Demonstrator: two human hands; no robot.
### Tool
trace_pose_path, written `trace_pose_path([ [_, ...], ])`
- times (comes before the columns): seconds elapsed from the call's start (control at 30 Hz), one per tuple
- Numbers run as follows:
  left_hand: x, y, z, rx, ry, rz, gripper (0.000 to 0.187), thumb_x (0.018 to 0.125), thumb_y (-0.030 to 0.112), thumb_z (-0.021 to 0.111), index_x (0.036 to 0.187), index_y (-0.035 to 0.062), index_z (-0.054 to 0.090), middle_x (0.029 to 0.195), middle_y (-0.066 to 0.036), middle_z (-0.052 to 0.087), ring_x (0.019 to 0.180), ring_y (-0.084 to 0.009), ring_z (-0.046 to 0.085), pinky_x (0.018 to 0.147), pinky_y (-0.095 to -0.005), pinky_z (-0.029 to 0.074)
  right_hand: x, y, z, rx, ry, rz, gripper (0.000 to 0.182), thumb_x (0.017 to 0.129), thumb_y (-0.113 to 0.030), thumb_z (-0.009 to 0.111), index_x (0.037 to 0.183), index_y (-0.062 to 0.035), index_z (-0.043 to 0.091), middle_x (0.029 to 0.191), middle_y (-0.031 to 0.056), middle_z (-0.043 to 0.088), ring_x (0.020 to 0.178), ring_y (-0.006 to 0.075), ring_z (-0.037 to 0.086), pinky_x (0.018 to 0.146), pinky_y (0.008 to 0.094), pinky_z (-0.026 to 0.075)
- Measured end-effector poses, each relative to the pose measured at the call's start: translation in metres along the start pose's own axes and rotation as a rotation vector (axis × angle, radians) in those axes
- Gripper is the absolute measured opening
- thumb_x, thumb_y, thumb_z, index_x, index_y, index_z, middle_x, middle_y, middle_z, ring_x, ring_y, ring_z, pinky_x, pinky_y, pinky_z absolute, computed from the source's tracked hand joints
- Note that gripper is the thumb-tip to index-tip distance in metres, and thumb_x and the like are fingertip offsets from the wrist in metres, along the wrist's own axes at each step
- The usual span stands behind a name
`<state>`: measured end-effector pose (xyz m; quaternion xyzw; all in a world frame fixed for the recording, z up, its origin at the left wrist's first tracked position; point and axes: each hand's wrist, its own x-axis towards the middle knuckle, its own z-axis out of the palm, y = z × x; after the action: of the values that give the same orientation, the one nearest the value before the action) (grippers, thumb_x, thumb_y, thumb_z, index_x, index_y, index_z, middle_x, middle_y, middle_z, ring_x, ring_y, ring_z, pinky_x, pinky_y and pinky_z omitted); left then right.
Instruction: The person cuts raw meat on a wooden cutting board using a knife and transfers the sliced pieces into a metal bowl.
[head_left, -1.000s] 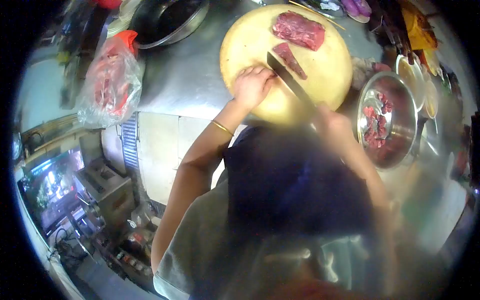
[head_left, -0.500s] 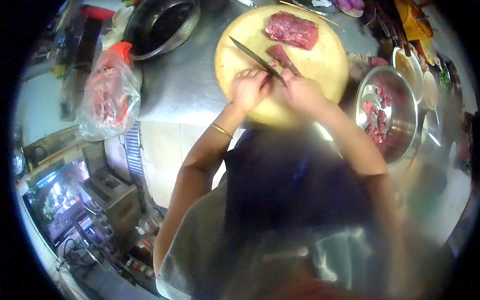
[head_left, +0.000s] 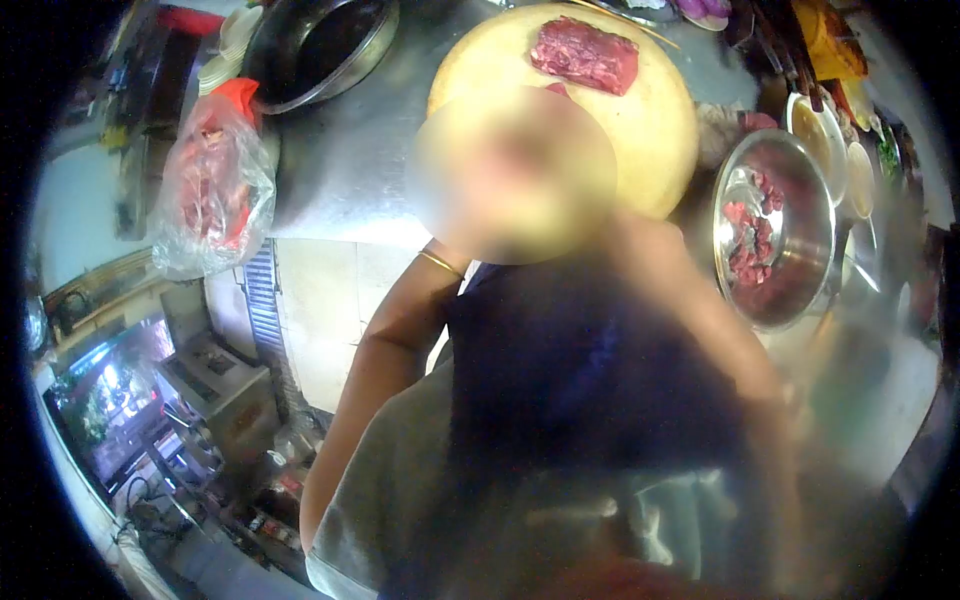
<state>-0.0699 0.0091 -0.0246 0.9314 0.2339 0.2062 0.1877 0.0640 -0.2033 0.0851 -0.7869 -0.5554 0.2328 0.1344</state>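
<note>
A blurred patch covers the near half of the round yellow cutting board (head_left: 660,130), and both my hands lie under it. My left wrist (head_left: 432,272), with a thin gold bangle, runs up into the patch from below. My right forearm (head_left: 670,270) enters it from the right. Whether either hand holds anything cannot be made out, and no knife shows. A thick slab of raw red meat (head_left: 585,55) lies on the far part of the board.
A steel bowl (head_left: 800,145) holding cut meat pieces stands right of the board. A clear plastic bag of meat (head_left: 210,195) sits at the left end of the steel counter (head_left: 340,170), beside a large dark bowl (head_left: 320,45). Small dishes crowd the far right.
Half a second ago my right hand held a knife over a small meat piece, with my left hand beside it. That whole area is now blurred.
</note>
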Motion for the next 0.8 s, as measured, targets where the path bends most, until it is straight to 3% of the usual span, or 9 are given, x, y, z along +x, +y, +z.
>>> trace_pose_path([
  [0.23, 0.005, 0.004, -0.003, 0.037, -0.048, 0.003, 0.021, 0.077, 0.022, 0.068, 0.095, 0.0107, 0.067, 0.091, -0.010, 0.066, 0.089, -0.0312, 0.061, 0.082, -0.0429, 0.045, 0.075, -0.014, 0.002, 0.103, -0.082, 0.044, 0.024, 0.092, -0.023, 0.056, 0.104, -0.0039, 0.048, 0.077, 0.0215, 0.067, 0.075, 0.0402, 0.067, 0.066, 0.0512, 0.053],
  [0.33, -0.001, 0.011, -0.011, -0.035, 0.041, -0.010, 0.021, 0.077, 0.023, 0.069, 0.095, 0.0115, 0.067, 0.091, -0.009, 0.065, 0.090, -0.0312, 0.061, 0.081, -0.0429, 0.044, 0.071, -0.007, -0.001, 0.205, -0.124, 0.067, 0.025, 0.092, -0.023, 0.056, 0.106, -0.0041, 0.048, 0.078, 0.0223, 0.067, 0.076, 0.0412, 0.067, 0.066, 0.0514, 0.053],
  [0.47, -0.017, -0.006, -0.006, -0.036, 0.094, 0.004, 0.020, 0.077, 0.022, 0.070, 0.095, 0.0130, 0.067, 0.091, -0.008, 0.065, 0.090, -0.0304, 0.060, 0.081, -0.0427, 0.044, 0.035, 0.028, 0.012, 0.079, 0.006, 0.004, 0.026, 0.091, -0.022, 0.059, 0.106, -0.0050, 0.048, 0.080, 0.0221, 0.067, 0.076, 0.0414, 0.067, 0.067, 0.0515, 0.053],
  [0.8, -0.012, -0.003, -0.002, 0.040, 0.072, -0.011, 0.015, 0.075, 0.019, 0.070, 0.088, 0.0134, 0.068, 0.089, -0.007, 0.066, 0.089, -0.0291, 0.061, 0.082, -0.0420, 0.044, 0.013, -0.001, 0.010, 0.053, -0.005, -0.062, 0.027, 0.091, -0.020, 0.060, 0.107, -0.0037, 0.046, 0.080, 0.0206, 0.067, 0.075, 0.0397, 0.067, 0.066, 0.0499, 0.054],
])
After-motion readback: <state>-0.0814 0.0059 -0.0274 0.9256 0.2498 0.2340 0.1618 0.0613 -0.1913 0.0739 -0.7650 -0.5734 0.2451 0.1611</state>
